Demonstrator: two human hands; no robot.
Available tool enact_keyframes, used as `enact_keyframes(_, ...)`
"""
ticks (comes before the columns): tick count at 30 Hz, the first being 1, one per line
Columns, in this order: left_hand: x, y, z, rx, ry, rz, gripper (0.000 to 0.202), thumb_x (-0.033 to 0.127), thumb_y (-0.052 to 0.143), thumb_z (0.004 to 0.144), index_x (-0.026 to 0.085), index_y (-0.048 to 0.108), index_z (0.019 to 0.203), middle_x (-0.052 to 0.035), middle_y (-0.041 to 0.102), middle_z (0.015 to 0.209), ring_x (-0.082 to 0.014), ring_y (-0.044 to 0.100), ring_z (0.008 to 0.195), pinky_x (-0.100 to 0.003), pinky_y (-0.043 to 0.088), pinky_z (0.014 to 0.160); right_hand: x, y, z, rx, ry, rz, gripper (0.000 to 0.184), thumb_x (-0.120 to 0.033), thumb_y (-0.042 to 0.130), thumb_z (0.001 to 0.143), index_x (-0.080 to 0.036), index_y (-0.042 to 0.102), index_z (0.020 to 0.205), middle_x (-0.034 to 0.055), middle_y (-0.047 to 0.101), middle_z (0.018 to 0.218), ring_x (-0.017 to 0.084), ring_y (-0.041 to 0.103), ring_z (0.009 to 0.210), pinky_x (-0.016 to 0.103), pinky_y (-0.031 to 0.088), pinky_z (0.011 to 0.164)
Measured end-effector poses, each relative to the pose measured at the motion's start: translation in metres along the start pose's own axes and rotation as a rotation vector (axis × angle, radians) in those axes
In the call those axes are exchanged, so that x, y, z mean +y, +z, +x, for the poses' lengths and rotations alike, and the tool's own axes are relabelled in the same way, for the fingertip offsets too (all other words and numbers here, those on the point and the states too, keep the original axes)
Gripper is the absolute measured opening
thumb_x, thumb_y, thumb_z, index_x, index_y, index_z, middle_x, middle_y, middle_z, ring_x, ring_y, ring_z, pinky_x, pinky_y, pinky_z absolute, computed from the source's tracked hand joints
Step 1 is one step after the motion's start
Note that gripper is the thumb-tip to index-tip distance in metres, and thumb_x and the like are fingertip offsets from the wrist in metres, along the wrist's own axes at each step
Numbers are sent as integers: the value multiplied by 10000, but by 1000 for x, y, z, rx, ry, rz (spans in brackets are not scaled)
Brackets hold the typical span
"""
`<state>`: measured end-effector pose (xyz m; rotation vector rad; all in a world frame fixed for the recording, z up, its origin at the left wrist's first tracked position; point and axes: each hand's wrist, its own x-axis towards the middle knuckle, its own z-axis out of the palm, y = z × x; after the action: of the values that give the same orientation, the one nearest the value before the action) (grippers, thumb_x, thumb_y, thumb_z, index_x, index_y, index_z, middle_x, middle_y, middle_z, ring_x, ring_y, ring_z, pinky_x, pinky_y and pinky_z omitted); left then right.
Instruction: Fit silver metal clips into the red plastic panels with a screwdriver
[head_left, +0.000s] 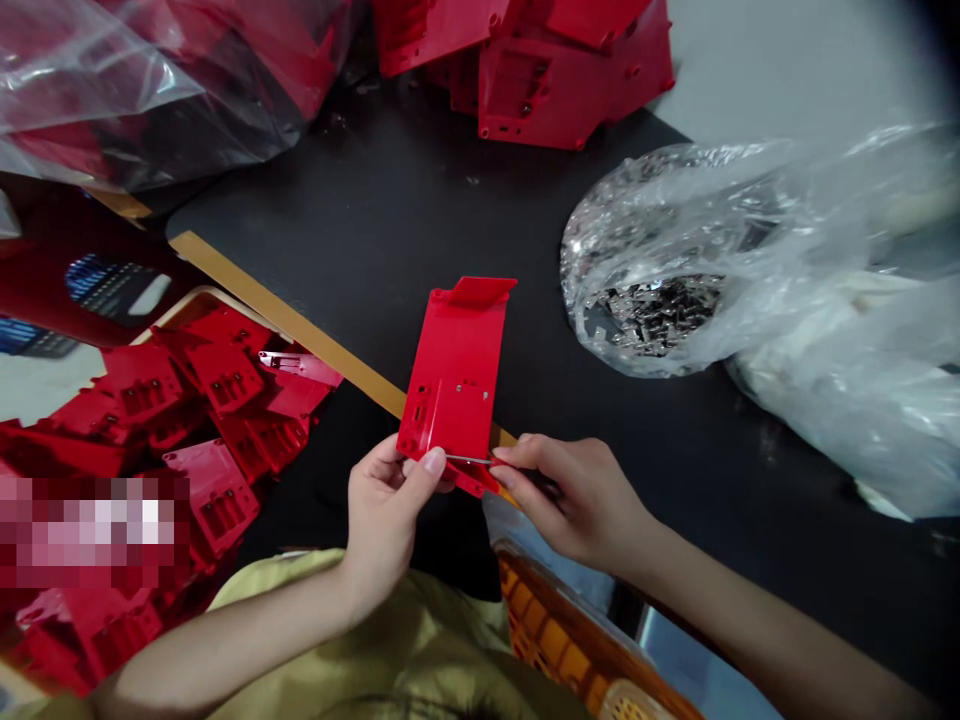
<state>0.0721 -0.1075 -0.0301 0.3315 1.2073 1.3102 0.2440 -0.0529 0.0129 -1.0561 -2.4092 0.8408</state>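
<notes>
A flat red plastic panel [459, 365] with a raised flap at its far end leans over the table's near edge. My left hand [384, 525] is closed on its lower end, the thumb pressed on the near edge. In my right hand [570, 495], pinched between thumb and fingers, is a thin tool with a metal shaft [469, 459]. The shaft lies along the panel's near edge and its tip is beside my left thumb. The tool's handle is mostly hidden in my fingers, so its exact kind is unclear.
Many red panels fill a tray [206, 292] at left. More red panels [536, 90] are stacked at the back, beside a clear bag of red parts [150, 90]. A plastic bag [652, 310] at right holds small metal pieces. An orange basket [551, 640] stands below the table.
</notes>
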Motion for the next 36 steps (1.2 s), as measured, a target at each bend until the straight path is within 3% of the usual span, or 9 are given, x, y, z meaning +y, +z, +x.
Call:
enact_keyframes(8,0,6,-2,140,28,68,305,411,807,692,153,655,633,58,504,525,-64,450,516,-165,436,552,-13,-15,8,-214,363,356,235,-318,482,963,-184,575,794,-41,507,615,73,422,525,208,286,489)
enact_keyframes(13,13,16,-5,158,-21,68,249,372,815,658,151,726,731,4,673,651,-113,591,584,-215,524,610,-13,-22,19,-331,458,497,253,-323,495,946,-189,494,732,-65,437,564,68,351,512,204,260,480)
enact_keyframes(16,20,18,-5,161,-54,37,279,376,831,633,147,745,769,-9,700,664,-133,630,585,-237,553,617,-10,-21,24,-371,460,515,266,-321,487,942,-190,482,711,-65,429,554,71,350,507,209,266,482)
enact_keyframes(19,23,14,-7,129,-86,61,295,393,827,663,141,750,797,-20,717,694,-130,650,619,-227,562,655,-7,-20,25,-358,461,494,280,-317,495,935,-184,483,690,-55,447,585,72,373,537,209,281,498)
enact_keyframes(22,25,7,-9,29,-135,100,295,410,801,715,144,747,830,-36,739,775,-138,672,695,-233,569,723,-2,-21,20,-333,517,620,287,-349,523,928,-180,494,698,-56,458,581,62,371,519,197,278,479)
enact_keyframes(25,28,-1,-10,-25,-195,62,348,495,747,758,156,736,832,-35,737,789,-143,677,704,-229,569,690,4,-27,11,-190,633,835,342,-459,568,900,-190,475,710,-64,469,541,46,313,450,181,214,416)
enact_keyframes(28,32,-7,-9,-33,-211,56,409,569,704,765,164,722,817,-32,725,772,-164,679,705,-242,565,642,8,-32,1,-21,698,892,343,-522,597,872,-204,517,772,-63,502,533,41,289,425,174,163,393)
enact_keyframes(32,35,-18,-2,-162,-141,366,446,593,613,829,162,666,726,-24,682,693,-171,655,671,-258,544,638,11,-30,-15,50,629,772,199,-427,638,881,-230,615,862,-53,559,593,43,403,474,160,276,422)
enact_keyframes(36,33,-33,4,-271,55,751,466,501,423,969,177,611,692,-4,622,634,-139,604,628,-247,483,626,11,-22,-26,59,492,547,86,-333,624,907,-263,659,941,-43,624,662,64,538,577,171,408,522)
